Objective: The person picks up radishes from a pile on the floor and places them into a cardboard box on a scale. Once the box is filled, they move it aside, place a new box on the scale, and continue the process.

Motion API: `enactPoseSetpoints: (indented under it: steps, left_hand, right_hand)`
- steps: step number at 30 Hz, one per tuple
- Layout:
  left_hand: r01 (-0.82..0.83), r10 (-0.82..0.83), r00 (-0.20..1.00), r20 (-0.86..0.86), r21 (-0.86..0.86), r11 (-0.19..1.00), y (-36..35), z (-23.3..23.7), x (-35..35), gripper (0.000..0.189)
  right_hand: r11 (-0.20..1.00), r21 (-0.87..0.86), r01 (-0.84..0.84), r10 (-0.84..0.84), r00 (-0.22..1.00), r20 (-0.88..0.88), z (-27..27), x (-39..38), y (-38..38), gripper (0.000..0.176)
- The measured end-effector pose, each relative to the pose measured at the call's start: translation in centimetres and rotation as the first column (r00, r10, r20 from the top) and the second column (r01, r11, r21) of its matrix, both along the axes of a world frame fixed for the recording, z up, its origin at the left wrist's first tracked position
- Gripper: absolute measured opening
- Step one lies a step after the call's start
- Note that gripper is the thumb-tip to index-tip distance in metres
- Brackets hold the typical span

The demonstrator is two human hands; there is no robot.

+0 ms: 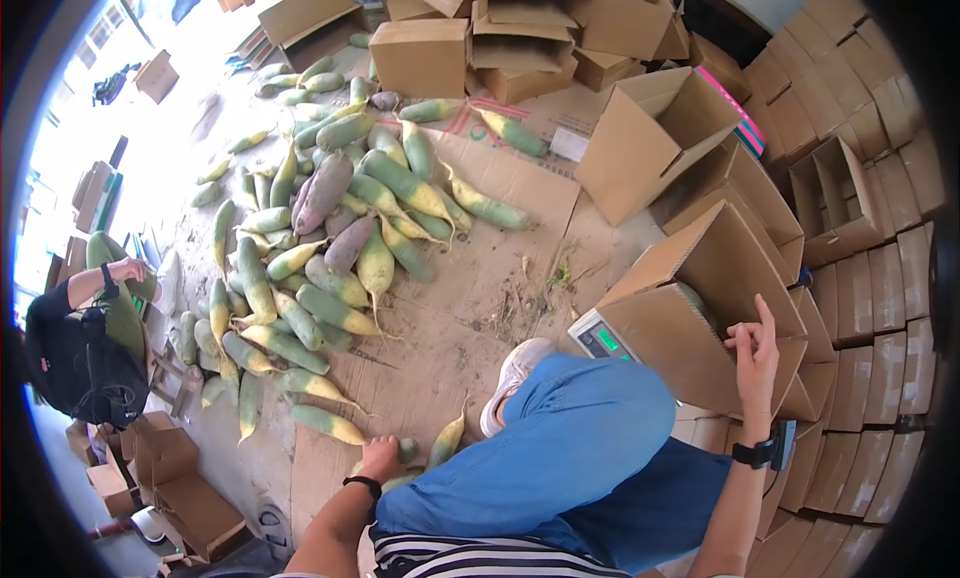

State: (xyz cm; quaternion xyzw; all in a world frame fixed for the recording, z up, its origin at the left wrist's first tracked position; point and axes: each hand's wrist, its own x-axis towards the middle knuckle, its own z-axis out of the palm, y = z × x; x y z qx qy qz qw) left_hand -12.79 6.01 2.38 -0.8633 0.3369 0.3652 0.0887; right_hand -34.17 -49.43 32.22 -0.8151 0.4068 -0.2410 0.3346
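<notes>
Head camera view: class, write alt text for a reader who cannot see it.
A crouching person's left hand touches a radish on the floor while the right hand touches an open cardboard box on a scale. A pile of radishes lies ahead.

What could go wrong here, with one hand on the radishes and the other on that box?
The box seems to rest half on the scale, with only the right hand touching its flap; it could tip. The left hand lies on a radish far down at the side, so a one-handed lift may slip.
</notes>
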Motion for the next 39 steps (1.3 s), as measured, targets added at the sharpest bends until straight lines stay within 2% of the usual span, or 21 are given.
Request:
enactPoseSetpoints:
  steps: [2, 3, 5, 9, 10, 12, 15, 17, 20, 21, 23, 25, 27, 29, 31, 33, 34, 35, 36, 38, 39]
  left_hand:
    - [-0.155, 0.153, 0.988, -0.027, -0.142, 0.978, -0.5, 0.1, 1.6, 0.053]
    - [-0.151, 0.149, 0.989, -0.022, -0.142, 0.978, -0.8, 0.8, 2.7, 0.053]
    - [-0.493, 0.433, 0.87, -0.237, -0.393, 0.776, -2.3, 3.0, 6.1, 0.058]
    - [-0.656, 0.473, 0.751, -0.46, -0.592, 0.467, -6.4, 7.4, 11.4, 0.052]
    - [-0.652, 0.468, 0.756, -0.458, -0.597, 0.468, -7.6, 8.9, 12.2, 0.052]
    - [-0.751, 0.401, 0.658, -0.637, -0.592, 0.292, -9.6, 11.8, 13.2, 0.041]
    - [-0.816, 0.351, 0.577, -0.738, -0.537, 0.211, -11.4, 14.5, 13.8, 0.036]
    - [-0.831, 0.353, 0.556, -0.753, -0.508, 0.226, -12.1, 16.3, 13.8, 0.035]
    - [-0.928, 0.23, 0.366, -0.902, -0.373, 0.015, -12.2, 16.7, 13.9, 0.036]
    - [-0.93, 0.232, 0.362, -0.903, -0.366, 0.025, -12.6, 17.6, 13.8, 0.036]
    - [-0.951, 0.079, 0.298, -0.951, -0.303, -0.056, -14.0, 20.6, 13.7, 0.039]
    - [-0.951, 0.029, 0.304, -0.952, -0.305, -0.045, -15.6, 22.8, 13.7, 0.044]
    - [-0.923, -0.05, 0.385, -0.921, -0.383, -0.044, -18.7, 26.6, 12.8, 0.048]
    - [-0.895, -0.112, 0.441, -0.89, -0.446, 0.019, -22.6, 30.3, 13.0, 0.057]
    - [-0.779, -0.197, 0.592, -0.781, -0.618, 0.107, -26.9, 35.3, 12.2, 0.064]
    - [-0.654, -0.235, 0.681, -0.693, -0.72, 0.23, -30.9, 40.5, 10.3, 0.072]
    - [-0.607, -0.286, 0.693, -0.662, -0.75, 0.263, -32.6, 42.8, 8.7, 0.074]
    - [-0.556, -0.33, 0.705, -0.627, -0.778, 0.291, -33.9, 44.9, 7.2, 0.076]
    - [-0.536, -0.328, 0.698, -0.637, -0.768, 0.351, -34.7, 46.5, 6.0, 0.081]
    - [-0.49, -0.36, 0.717, -0.597, -0.799, 0.348, -36.0, 48.6, 3.0, 0.084]
    - [-0.477, -0.368, 0.715, -0.595, -0.799, 0.365, -36.3, 49.0, 2.0, 0.085]
  right_hand:
    - [1.0, -0.019, 0.008, -0.008, 1.0, 0.0, 0.6, 0.3, 0.2, 0.05]
    - [1.0, -0.028, 0.01, -0.01, 1.0, -0.013, 0.8, 0.4, 0.4, 0.049]
    - [1.0, -0.03, 0.009, -0.01, 1.0, -0.003, 1.2, 0.7, 0.6, 0.049]
    - [0.999, -0.033, -0.014, 0.014, 1.0, -0.006, 1.2, 0.8, 0.9, 0.049]
    - [0.999, -0.036, -0.009, 0.009, 1.0, -0.002, 1.1, 0.6, 0.9, 0.049]
    - [0.998, -0.042, -0.05, 0.051, 0.999, 0.017, 0.7, 0.0, 0.7, 0.049]
    - [0.997, -0.065, -0.051, 0.052, 0.999, 0.013, 0.9, -0.1, 1.0, 0.048]
    - [0.996, -0.064, -0.059, 0.058, 0.998, -0.015, 1.3, 0.1, 1.3, 0.047]
    - [0.994, -0.072, -0.088, 0.086, 0.996, -0.03, 1.6, 0.8, 1.6, 0.045]
    - [0.991, -0.083, -0.109, 0.108, 0.994, -0.014, 1.7, 1.2, 1.9, 0.043]
    - [0.991, -0.095, -0.093, 0.093, 0.996, -0.007, 1.7, 2.4, 2.6, 0.039]
    - [0.948, -0.199, -0.248, 0.246, 0.969, -0.035, 0.8, 3.2, 2.6, 0.037]
    - [0.893, -0.277, -0.355, 0.349, 0.934, -0.071, 1.1, 4.9, 3.6, 0.038]
    - [0.87, -0.221, -0.44, 0.426, 0.898, -0.111, 2.3, 7.0, 4.5, 0.043]
    - [0.785, -0.282, -0.552, 0.529, 0.834, -0.159, 3.5, 9.1, 4.8, 0.055]
    - [0.741, -0.231, -0.631, 0.623, 0.774, -0.115, 3.7, 11.4, 5.6, 0.073]
    - [0.713, -0.269, -0.648, 0.652, 0.753, -0.086, 3.3, 12.5, 6.2, 0.082]
    - [0.725, -0.275, -0.631, 0.679, 0.722, 0.133, 3.7, 13.2, 7.4, 0.078]
    - [0.77, -0.253, -0.586, 0.632, 0.754, 0.18, 2.8, 14.7, 8.8, 0.074]
    - [0.821, -0.232, -0.521, 0.567, 0.79, 0.233, 2.9, 14.5, 8.7, 0.07]
    - [0.856, -0.131, -0.5, 0.517, 0.824, 0.233, 4.4, 13.6, 8.6, 0.065]
